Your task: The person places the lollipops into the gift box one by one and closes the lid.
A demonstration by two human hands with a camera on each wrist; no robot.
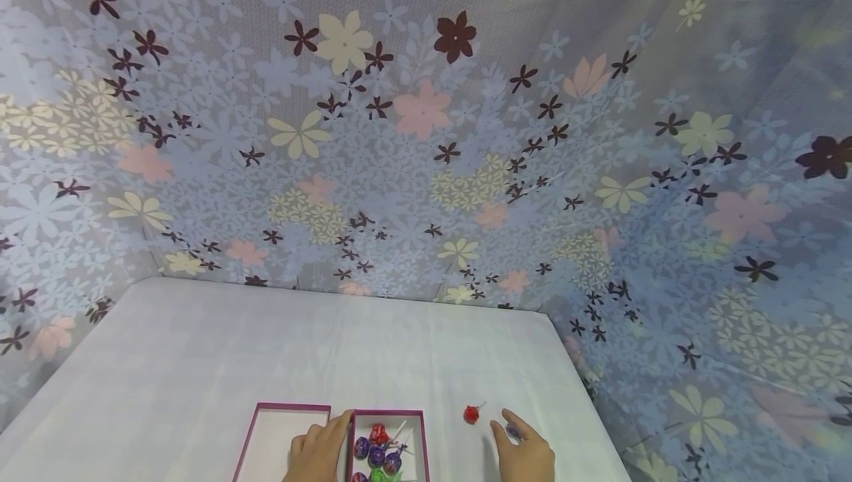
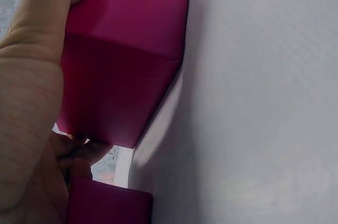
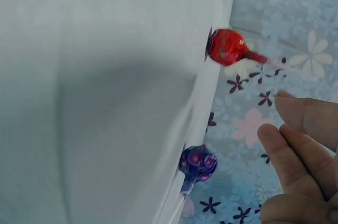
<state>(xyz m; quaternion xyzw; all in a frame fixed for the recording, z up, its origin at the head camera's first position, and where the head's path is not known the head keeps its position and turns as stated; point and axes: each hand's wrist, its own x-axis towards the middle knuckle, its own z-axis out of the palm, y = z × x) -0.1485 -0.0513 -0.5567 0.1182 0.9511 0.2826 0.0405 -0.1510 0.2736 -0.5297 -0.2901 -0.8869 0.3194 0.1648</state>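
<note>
My left hand (image 1: 318, 451) grips the near left wall of a magenta-edged box (image 1: 424, 438), with the thumb along its magenta side (image 2: 116, 84) in the left wrist view. Inside the box lie several wrapped lollipops: a red one (image 1: 379, 434), purple ones (image 1: 376, 456) and a green one (image 1: 378, 475). On the table to the right, my right hand (image 1: 526, 456) hovers with thumb and fingers apart, around a purple lollipop (image 3: 198, 164) and holding nothing. A red lollipop (image 3: 227, 47) lies just beyond the hand, its stick pointing away.
A second, shallow magenta-edged tray (image 1: 293, 406) with a white inside stands left of the box, partly behind my left hand. Both rest on a white-covered table (image 1: 319, 349). Floral cloth (image 1: 399, 171) hangs behind the table and along its right side.
</note>
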